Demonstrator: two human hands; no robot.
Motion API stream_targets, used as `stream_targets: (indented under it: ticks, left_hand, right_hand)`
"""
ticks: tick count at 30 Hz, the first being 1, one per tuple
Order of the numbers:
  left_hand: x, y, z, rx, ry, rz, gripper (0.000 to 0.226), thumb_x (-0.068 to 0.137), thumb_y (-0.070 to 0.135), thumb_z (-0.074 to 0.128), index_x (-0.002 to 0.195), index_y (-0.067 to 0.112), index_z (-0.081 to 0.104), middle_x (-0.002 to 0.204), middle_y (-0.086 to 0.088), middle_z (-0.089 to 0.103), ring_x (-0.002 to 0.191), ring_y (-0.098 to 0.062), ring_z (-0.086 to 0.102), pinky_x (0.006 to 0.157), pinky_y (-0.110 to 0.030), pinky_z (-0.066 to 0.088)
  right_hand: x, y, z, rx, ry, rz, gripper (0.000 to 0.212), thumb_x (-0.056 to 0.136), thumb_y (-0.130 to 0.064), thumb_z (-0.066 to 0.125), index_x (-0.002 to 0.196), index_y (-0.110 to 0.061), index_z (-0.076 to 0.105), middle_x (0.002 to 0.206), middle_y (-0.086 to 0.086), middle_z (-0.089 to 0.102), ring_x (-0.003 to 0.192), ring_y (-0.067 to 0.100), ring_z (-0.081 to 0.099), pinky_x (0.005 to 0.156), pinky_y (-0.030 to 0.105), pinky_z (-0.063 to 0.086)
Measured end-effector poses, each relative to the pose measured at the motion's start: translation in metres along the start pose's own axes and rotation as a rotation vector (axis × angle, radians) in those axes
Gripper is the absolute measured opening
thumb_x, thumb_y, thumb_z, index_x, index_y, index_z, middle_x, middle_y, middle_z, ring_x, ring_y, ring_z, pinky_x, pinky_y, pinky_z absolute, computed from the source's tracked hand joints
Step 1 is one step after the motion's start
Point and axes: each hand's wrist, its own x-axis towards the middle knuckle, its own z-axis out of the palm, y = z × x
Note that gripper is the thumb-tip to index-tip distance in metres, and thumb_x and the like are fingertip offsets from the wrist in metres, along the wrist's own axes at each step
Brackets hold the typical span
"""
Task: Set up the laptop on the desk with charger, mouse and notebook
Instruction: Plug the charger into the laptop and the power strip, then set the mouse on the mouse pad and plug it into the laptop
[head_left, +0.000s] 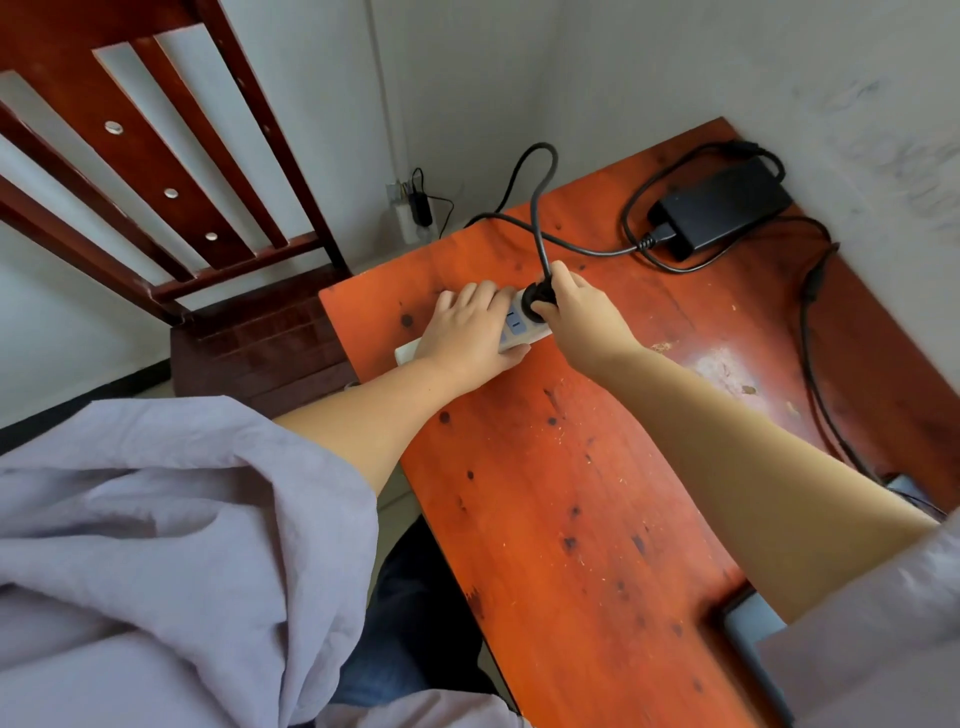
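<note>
A white power strip (522, 328) lies near the far left edge of the orange wooden desk (582, 493). My left hand (467, 332) presses down on it and covers most of it. My right hand (579, 306) grips the black charger plug (537, 296), which sits on the strip's far socket. Its black cable (540, 208) loops up and back to the black charger brick (719, 208) at the desk's far right corner. A second cable (810, 332) runs from the brick down the right side. A grey laptop corner (748, 623) shows under my right sleeve.
A dark red wooden chair (171, 171) stands left of the desk. A wall socket with a small black adapter (418, 208) is on the floor by the wall. Grey walls close off the far and right sides of the desk.
</note>
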Motion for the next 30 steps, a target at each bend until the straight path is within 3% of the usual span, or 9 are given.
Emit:
stream_targets:
  ticks: [3, 6, 8, 12, 16, 20, 23, 26, 30]
  left_hand:
    - [-0.001, 0.000, 0.000, 0.007, 0.002, 0.003, 0.058, 0.082, 0.051, 0.053, 0.128, 0.017, 0.044, 0.117, -0.004, 0.054, 0.110, -0.024, 0.049, 0.094, -0.039, 0.036]
    - [-0.001, -0.001, 0.002, 0.013, -0.009, -0.006, 0.060, 0.081, 0.051, 0.055, 0.129, 0.016, 0.043, 0.119, -0.004, 0.054, 0.112, -0.025, 0.049, 0.095, -0.040, 0.036]
    - [-0.001, 0.000, 0.003, 0.044, -0.029, -0.028, 0.061, 0.081, 0.051, 0.055, 0.130, 0.016, 0.043, 0.121, -0.005, 0.054, 0.113, -0.025, 0.049, 0.094, -0.040, 0.036]
    - [-0.012, 0.011, -0.001, 0.116, -0.031, -0.085, 0.063, 0.085, 0.041, 0.057, 0.137, 0.011, 0.038, 0.128, -0.012, 0.050, 0.116, -0.031, 0.047, 0.095, -0.045, 0.036]
    - [-0.050, 0.051, 0.005, 0.045, 0.090, -0.057, 0.056, 0.078, 0.020, 0.068, 0.128, 0.005, 0.048, 0.128, -0.020, 0.050, 0.112, -0.041, 0.050, 0.099, -0.056, 0.036]
    - [-0.083, 0.122, 0.022, -0.043, 0.003, 0.247, 0.042, 0.073, 0.018, 0.068, 0.113, 0.010, 0.060, 0.113, -0.014, 0.061, 0.104, -0.036, 0.060, 0.095, -0.050, 0.043]
    - [-0.080, 0.189, 0.030, -0.079, -0.094, 0.493, 0.043, 0.073, 0.022, 0.070, 0.114, 0.011, 0.060, 0.110, -0.011, 0.063, 0.101, -0.033, 0.061, 0.091, -0.044, 0.047]
    - [-0.069, 0.256, 0.036, -0.090, -0.205, 0.663, 0.048, 0.081, 0.029, 0.060, 0.125, 0.013, 0.051, 0.121, -0.009, 0.056, 0.111, -0.031, 0.053, 0.094, -0.040, 0.041]
    - [-0.052, 0.315, 0.051, -0.027, -0.318, 0.891, 0.062, 0.087, 0.035, 0.051, 0.142, 0.019, 0.029, 0.143, -0.004, 0.037, 0.131, -0.024, 0.033, 0.105, -0.038, 0.031]
  right_hand:
    - [-0.004, -0.005, -0.001, 0.054, 0.025, 0.052, 0.009, 0.094, -0.015, 0.045, 0.099, -0.011, 0.039, 0.103, 0.015, 0.053, 0.082, 0.033, 0.053, 0.063, 0.040, 0.042]
    - [-0.024, -0.003, -0.001, 0.173, 0.027, 0.128, 0.034, 0.093, -0.014, 0.042, 0.127, -0.014, 0.040, 0.120, 0.013, 0.052, 0.101, 0.031, 0.053, 0.078, 0.039, 0.045]
    - [-0.053, 0.008, -0.001, 0.186, 0.029, 0.162, 0.042, 0.093, -0.014, 0.040, 0.135, -0.018, 0.036, 0.120, 0.013, 0.053, 0.108, 0.031, 0.051, 0.090, 0.044, 0.045]
    - [-0.128, 0.049, -0.004, 0.178, 0.171, 0.263, 0.039, 0.094, -0.011, 0.037, 0.133, -0.014, 0.040, 0.115, 0.011, 0.055, 0.107, 0.030, 0.051, 0.091, 0.041, 0.045]
    - [-0.204, 0.089, -0.014, 0.196, 0.343, 0.429, 0.036, 0.092, -0.008, 0.041, 0.127, -0.011, 0.048, 0.113, 0.010, 0.059, 0.108, 0.027, 0.052, 0.091, 0.037, 0.042]
    - [-0.273, 0.108, -0.022, 0.170, 0.538, 0.542, 0.031, 0.088, -0.002, 0.047, 0.117, -0.006, 0.057, 0.108, 0.014, 0.061, 0.101, 0.031, 0.056, 0.087, 0.036, 0.044]
    - [-0.320, 0.118, -0.026, 0.142, 0.659, 0.649, 0.027, 0.086, 0.000, 0.050, 0.109, -0.005, 0.061, 0.102, 0.015, 0.063, 0.096, 0.034, 0.056, 0.084, 0.040, 0.046]
    - [-0.365, 0.129, -0.024, 0.023, 0.732, 0.830, 0.029, 0.080, 0.002, 0.055, 0.108, -0.004, 0.063, 0.104, 0.017, 0.062, 0.097, 0.039, 0.057, 0.082, 0.046, 0.047]
    - [-0.401, 0.140, -0.015, -0.065, 0.686, 1.164, 0.045, 0.082, -0.019, 0.062, 0.126, -0.013, 0.052, 0.132, 0.012, 0.050, 0.123, 0.032, 0.044, 0.095, 0.048, 0.039]
